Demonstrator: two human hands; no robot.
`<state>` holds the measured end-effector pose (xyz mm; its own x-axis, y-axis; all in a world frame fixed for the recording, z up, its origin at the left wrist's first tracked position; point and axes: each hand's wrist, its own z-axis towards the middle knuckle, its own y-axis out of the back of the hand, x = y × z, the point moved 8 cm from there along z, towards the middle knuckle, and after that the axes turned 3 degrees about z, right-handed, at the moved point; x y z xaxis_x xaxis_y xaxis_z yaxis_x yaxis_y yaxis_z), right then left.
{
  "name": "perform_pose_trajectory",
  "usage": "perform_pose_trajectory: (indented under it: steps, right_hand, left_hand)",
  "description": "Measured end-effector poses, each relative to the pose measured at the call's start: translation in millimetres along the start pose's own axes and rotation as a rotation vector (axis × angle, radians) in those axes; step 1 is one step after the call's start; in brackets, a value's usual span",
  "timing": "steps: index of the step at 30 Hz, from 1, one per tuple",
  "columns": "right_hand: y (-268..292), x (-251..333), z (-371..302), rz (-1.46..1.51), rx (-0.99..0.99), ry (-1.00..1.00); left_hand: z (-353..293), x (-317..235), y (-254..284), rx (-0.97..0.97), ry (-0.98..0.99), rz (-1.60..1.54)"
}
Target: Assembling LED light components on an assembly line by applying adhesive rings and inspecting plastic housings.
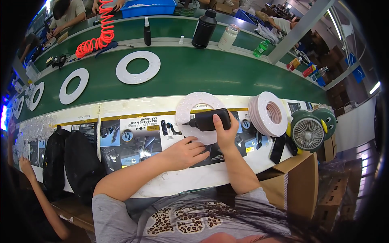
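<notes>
The work looks partway: one white ring (pixel 184 108) lies mid-frame beneath the nozzle (pixel 192 122) of a black bottle (pixel 207 120); the stack of rings (pixel 258 115) at centre right is probably left to do, the loose rings (pixel 153 68) at upper left perhaps done. The right hand (pixel 224 133) grips the bottle over the ring; the left hand (pixel 184 153), loosely spread, seems empty just below it.

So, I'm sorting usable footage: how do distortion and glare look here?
In the head view, the green belt bows and the corners go black; head view too, the lamp at far right burns out white; same head view, the black bottle in the right hand looks fairly sharp.
</notes>
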<state>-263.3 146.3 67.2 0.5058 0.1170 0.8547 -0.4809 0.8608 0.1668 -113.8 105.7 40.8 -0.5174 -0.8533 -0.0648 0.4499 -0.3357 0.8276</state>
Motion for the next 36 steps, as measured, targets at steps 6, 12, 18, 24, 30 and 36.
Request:
perform_pose_trajectory:
  steps: [6, 12, 18, 24, 30, 36]
  right_hand:
    - [-3, 10, 4, -0.027, 0.043, 0.012]
    - [-7, 9, 5, -0.036, 0.071, 0.018]
    - [-4, 8, 5, -0.025, 0.082, -0.003]
    - [-7, 7, 4, -0.015, 0.08, 0.0]
    - [-7, 6, 4, -0.025, 0.097, -0.018]
    - [-9, 2, 4, -0.036, 0.087, -0.021]
  left_hand:
    - [2, 1, 1, -0.01, -0.007, -0.008]
    - [0, 2, 1, -0.002, -0.001, -0.008]
    - [2, 1, 0, -0.001, 0.0, -0.022]
    - [0, 1, -1, 0.007, -0.001, -0.013]
    - [1, 1, 0, 0.002, -0.007, -0.015]
    - [0, 1, 2, 0.015, -0.01, -0.013]
